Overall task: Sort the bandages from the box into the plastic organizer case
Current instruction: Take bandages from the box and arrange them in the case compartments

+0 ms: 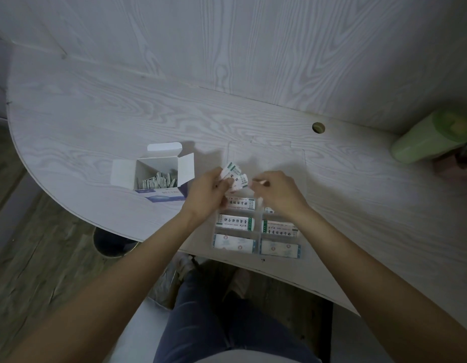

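I'm seeing left hand (210, 191) gripping fanned bandages (233, 175) above organizer case (256, 233); right hand (275, 191) pinching one; loose fan risks spilling into wrong compartments.

Box (159, 176) left of organizer case (257, 231) on table (122, 113); hands above case; bandages (235, 175) in hands.

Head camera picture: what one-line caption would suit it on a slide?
Both hands, left hand and right hand, hold bandages above the organizer case, the open box beside it.
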`<state>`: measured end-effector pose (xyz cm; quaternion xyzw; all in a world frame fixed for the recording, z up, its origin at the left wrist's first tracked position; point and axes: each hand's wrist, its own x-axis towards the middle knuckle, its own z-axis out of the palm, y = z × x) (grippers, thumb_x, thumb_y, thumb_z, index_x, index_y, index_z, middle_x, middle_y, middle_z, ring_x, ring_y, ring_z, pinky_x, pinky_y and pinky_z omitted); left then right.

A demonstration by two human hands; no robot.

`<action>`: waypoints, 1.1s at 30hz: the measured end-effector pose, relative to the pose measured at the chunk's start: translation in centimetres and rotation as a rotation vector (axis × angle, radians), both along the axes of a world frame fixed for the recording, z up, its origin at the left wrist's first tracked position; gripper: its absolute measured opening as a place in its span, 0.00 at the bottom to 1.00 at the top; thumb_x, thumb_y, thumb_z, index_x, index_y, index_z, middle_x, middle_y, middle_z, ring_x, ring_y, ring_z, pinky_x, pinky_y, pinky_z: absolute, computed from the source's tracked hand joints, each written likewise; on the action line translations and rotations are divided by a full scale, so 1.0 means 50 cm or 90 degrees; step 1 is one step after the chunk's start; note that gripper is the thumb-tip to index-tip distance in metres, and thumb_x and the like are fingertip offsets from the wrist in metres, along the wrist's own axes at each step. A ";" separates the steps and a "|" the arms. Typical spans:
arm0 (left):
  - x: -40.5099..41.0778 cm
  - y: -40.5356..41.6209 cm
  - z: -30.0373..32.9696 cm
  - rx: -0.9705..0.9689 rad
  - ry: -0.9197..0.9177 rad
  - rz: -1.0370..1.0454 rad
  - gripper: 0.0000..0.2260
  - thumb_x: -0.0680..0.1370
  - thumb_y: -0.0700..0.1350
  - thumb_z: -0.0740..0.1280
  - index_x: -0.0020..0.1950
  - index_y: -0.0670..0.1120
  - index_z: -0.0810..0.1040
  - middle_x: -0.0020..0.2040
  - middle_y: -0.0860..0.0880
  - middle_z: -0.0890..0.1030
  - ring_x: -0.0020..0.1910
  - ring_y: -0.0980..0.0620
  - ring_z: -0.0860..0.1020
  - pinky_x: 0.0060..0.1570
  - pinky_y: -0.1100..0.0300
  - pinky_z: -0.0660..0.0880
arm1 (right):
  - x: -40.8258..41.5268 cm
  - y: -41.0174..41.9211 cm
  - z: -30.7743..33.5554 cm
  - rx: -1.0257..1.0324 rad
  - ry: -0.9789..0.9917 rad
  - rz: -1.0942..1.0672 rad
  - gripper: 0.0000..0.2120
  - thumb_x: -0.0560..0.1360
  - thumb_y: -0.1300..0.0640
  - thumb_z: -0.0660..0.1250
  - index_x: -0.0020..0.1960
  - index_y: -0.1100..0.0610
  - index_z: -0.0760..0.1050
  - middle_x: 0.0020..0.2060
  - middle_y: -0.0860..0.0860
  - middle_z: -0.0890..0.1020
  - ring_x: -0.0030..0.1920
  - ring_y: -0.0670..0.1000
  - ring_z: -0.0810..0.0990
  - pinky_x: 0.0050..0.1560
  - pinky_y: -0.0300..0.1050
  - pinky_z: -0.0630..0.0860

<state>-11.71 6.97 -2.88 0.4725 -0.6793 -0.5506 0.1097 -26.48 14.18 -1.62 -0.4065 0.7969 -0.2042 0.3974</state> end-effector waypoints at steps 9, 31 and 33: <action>0.001 0.012 0.050 0.257 0.147 0.082 0.12 0.83 0.44 0.57 0.52 0.38 0.76 0.39 0.45 0.79 0.30 0.54 0.81 0.34 0.63 0.80 | -0.003 -0.002 0.006 -0.194 -0.157 -0.095 0.05 0.70 0.63 0.74 0.45 0.58 0.80 0.39 0.54 0.84 0.30 0.43 0.81 0.31 0.31 0.71; 0.025 0.002 0.024 -0.165 -0.094 -0.005 0.09 0.82 0.45 0.59 0.47 0.44 0.77 0.43 0.49 0.83 0.33 0.53 0.82 0.38 0.56 0.79 | -0.004 0.021 -0.043 -0.139 -0.216 -0.136 0.06 0.77 0.65 0.65 0.50 0.56 0.78 0.41 0.51 0.79 0.32 0.47 0.75 0.34 0.36 0.75; 0.028 0.005 0.018 -0.186 -0.103 0.003 0.09 0.82 0.45 0.58 0.47 0.45 0.76 0.44 0.49 0.83 0.32 0.53 0.82 0.39 0.56 0.79 | 0.004 0.020 -0.060 -0.127 -0.193 -0.163 0.05 0.77 0.65 0.65 0.49 0.57 0.77 0.45 0.54 0.80 0.32 0.47 0.76 0.31 0.34 0.74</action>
